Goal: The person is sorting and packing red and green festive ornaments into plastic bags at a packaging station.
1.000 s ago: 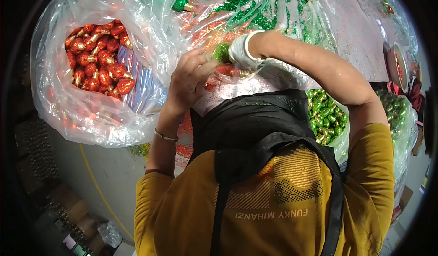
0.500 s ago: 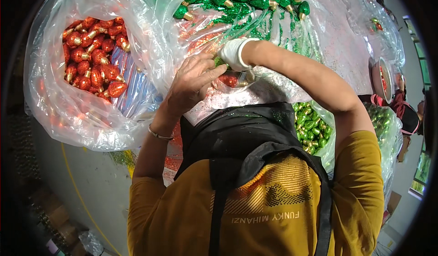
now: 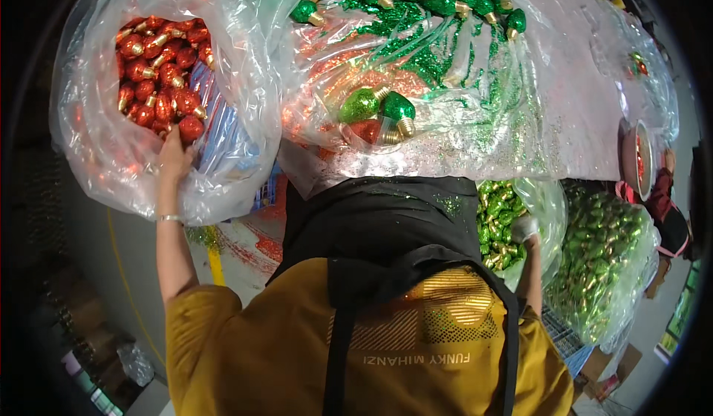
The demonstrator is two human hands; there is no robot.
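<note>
My left hand (image 3: 175,155) reaches into the plastic-lined bag (image 3: 82,130) at the left, its fingers closed against a glittery red bulb ornament (image 3: 191,128) at the near edge of several others. At the right, low beside the table, my white-gloved right hand (image 3: 525,229) is over a bag of light green bulb ornaments (image 3: 496,212); its fingers are blurred and partly hidden. Between the hands, on the table's plastic sheet, a light green bulb (image 3: 359,106), a dark green bulb (image 3: 399,106) and a red bulb (image 3: 365,129) lie close together, gold caps showing.
Several dark green bulbs (image 3: 445,4) lie at the far side among loose green glitter (image 3: 416,67). A second bag of green bulbs (image 3: 594,260) stands at the right. A bowl (image 3: 625,160) sits at the table's right edge, near another person (image 3: 672,208).
My hands have parted from the middle of the table: the left went left into the red bag, the right down to the green bag. Three bulbs now lie uncovered where they were.
</note>
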